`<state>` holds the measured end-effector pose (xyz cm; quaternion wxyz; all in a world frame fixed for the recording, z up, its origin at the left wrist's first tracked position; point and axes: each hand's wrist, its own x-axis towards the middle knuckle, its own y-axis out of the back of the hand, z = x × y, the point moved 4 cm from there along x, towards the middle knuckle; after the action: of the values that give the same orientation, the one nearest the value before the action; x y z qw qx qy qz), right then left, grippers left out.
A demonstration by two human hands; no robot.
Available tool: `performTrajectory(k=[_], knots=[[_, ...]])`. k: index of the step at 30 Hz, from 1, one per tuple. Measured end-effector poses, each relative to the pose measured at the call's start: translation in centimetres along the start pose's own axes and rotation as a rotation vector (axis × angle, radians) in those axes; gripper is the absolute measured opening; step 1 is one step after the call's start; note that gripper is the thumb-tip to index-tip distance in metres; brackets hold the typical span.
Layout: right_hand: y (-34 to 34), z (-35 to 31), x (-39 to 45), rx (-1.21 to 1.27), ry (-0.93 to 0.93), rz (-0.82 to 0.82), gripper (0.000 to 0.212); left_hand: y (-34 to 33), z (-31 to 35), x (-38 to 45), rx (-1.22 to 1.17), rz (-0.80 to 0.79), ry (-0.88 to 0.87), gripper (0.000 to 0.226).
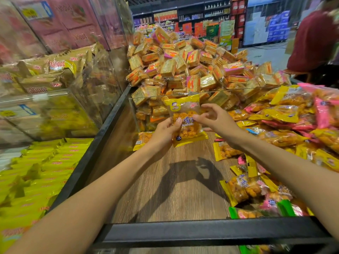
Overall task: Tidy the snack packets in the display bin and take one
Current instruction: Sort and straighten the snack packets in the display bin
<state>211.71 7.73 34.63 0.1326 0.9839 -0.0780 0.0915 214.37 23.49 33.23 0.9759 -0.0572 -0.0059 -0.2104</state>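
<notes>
A yellow snack packet (185, 110) with a clear window and orange pieces is held upright above the wooden floor of the display bin (174, 191). My left hand (166, 132) grips its lower left edge. My right hand (215, 119) pinches its right side with thumb and forefinger, other fingers spread. A heap of yellow, pink and green snack packets (286, 125) fills the bin's right side. One more yellow packet (142, 140) lies flat behind my left wrist.
The bin's black front rail (201, 230) runs across the bottom. A clear divider (211, 91) separates a pile of gold-and-orange biscuit packs (183, 66). Yellow packs (36, 173) fill the left bin. A person in dark red (315, 39) stands at far right.
</notes>
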Motion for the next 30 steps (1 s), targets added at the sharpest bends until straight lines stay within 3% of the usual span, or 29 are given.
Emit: performTrajectory(k=[3,6,9,12,15,24,30], knots=[[-0.6,0.5,-0.1,0.032,-0.091,-0.112,0.053,-0.3,-0.3,-0.2,0.034,-0.018,0.016,0.030],[-0.4,0.6,-0.1,0.012,-0.066,-0.088,0.043,-0.2,-0.5,-0.2,0.083,0.014,0.002,0.037],[-0.1,1.0,0.1,0.039,-0.068,-0.035,0.036,0.3,-0.7,-0.1,0.208,0.114,-0.033,0.067],[-0.2,1.4,0.2,0.028,-0.104,-0.041,0.038,0.3,-0.9,-0.4,0.347,0.162,-0.139,0.082],[-0.2,1.7,0.4,-0.025,-0.159,-0.087,0.043,0.5,-1.0,-0.4,0.374,0.172,-0.237,0.082],[2.2,1.6,1.3,-0.809,0.018,-0.010,0.050,7.7,-5.0,5.6,0.685,0.289,-0.078,0.070],[1.8,1.7,1.2,-0.991,0.089,-0.011,0.043,11.0,-10.1,10.1,0.860,0.314,0.041,0.071]])
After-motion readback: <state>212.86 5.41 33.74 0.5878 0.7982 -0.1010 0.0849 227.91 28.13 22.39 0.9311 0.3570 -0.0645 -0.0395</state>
